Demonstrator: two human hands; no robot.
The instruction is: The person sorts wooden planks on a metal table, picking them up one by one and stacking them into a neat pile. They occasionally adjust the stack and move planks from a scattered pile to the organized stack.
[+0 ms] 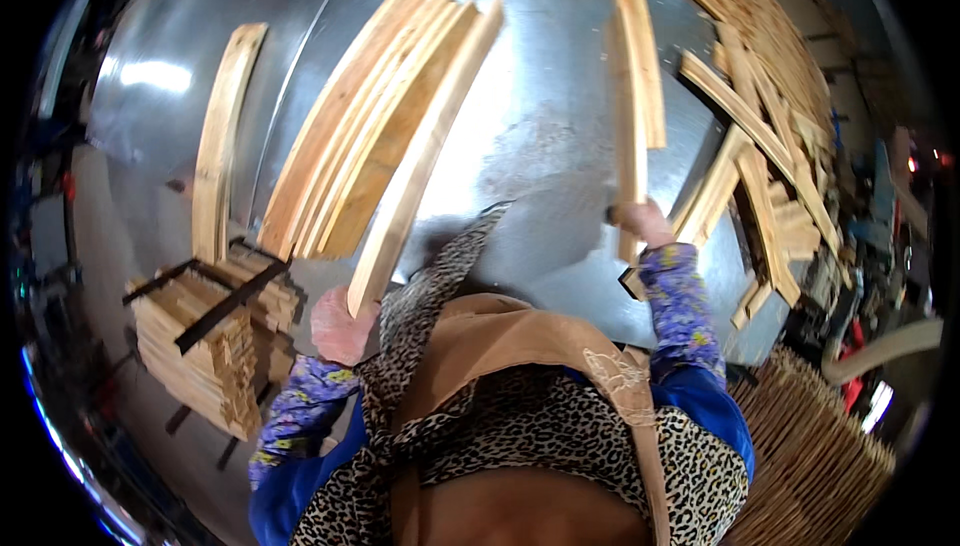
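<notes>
My left hand [342, 328] is closed round the near end of a long wooden slat [428, 151], which slants away to the far right over a metal tabletop [540, 171]. Just left of that slat lies a row of several similar slats [350, 116], side by side. My right hand [648, 222] grips the near part of another slat [629, 96] that points away from me. Along its right side rests one more slat [650, 66]. The fingers of both hands are partly hidden, and the right one is slightly blurred.
A single slat [225, 146] lies at the table's left, its near end by a stack of wood pieces [205, 361] on a dark metal frame. Loose slats [765, 146] pile up at the right, before a large wooden heap [765, 21]. Bundled thin sticks [810, 436] stand at lower right.
</notes>
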